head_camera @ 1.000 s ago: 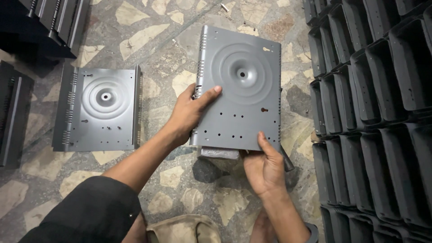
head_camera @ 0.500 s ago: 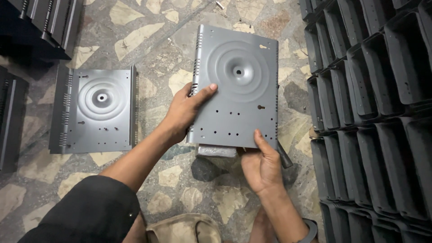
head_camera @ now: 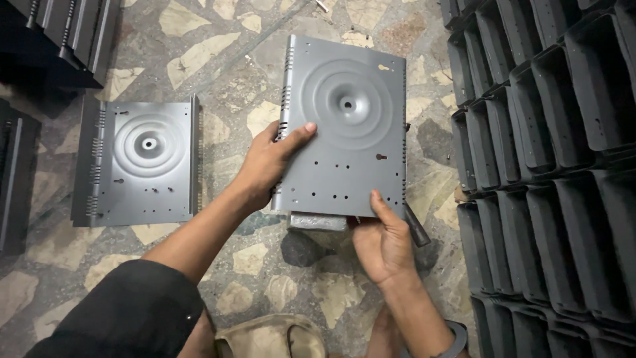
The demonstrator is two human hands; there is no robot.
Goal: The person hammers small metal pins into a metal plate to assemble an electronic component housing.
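A grey sheet-metal panel (head_camera: 344, 126) with a pressed round dish, a centre hole and several small holes is held above the floor by both hands. My left hand (head_camera: 268, 162) grips its left edge, thumb on top. My right hand (head_camera: 384, 242) holds the near right corner, thumb pressed on the face. Under the panel's near edge shows a small grey metal block (head_camera: 318, 221) and a dark handle-like piece (head_camera: 417, 229) by my right hand.
A second like panel (head_camera: 142, 162) lies flat on the stone-chip floor (head_camera: 218, 59) to the left. Rows of black moulded trays (head_camera: 550, 166) stand along the right. Dark stacked parts (head_camera: 53, 40) fill the far left corner. A sandal (head_camera: 271, 338) shows near me.
The held panel has been turned slightly, its edges now closer to square with the view. Both hands keep their grips.
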